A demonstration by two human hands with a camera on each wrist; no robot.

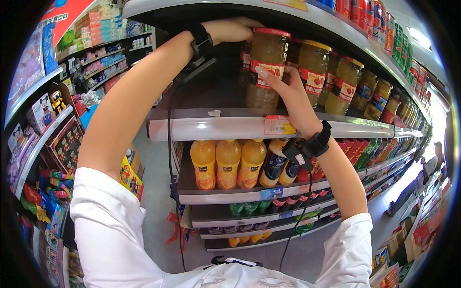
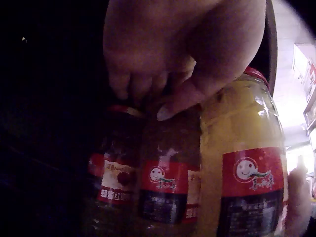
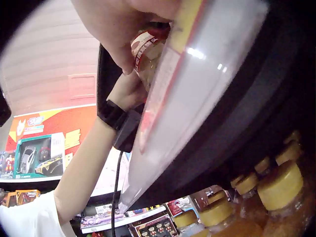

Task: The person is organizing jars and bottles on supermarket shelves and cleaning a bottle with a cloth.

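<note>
A glass jar (image 1: 269, 50) with a red lid and a red fruit label stands at the shelf's front edge. My right hand (image 1: 293, 93) holds it, thumb across the label and fingers round its right side. Behind it, my left hand (image 1: 233, 30) reaches into the dim shelf, its fingertips hidden in the head view. The left wrist view shows that hand's thumb and fingers curled over the top of a second jar (image 2: 170, 143), its lid covered by them. Farther back stands another red-lidded jar (image 2: 116, 173).
More jars, some yellow-lidded (image 1: 314, 67), line the shelf to the right. The white shelf edge (image 1: 206, 128) carries a price tag (image 1: 280, 126). Orange juice bottles (image 1: 228, 163) fill the shelf below; drink cans (image 1: 362, 17) stand above. A dark cable (image 1: 170, 144) hangs from the left wrist.
</note>
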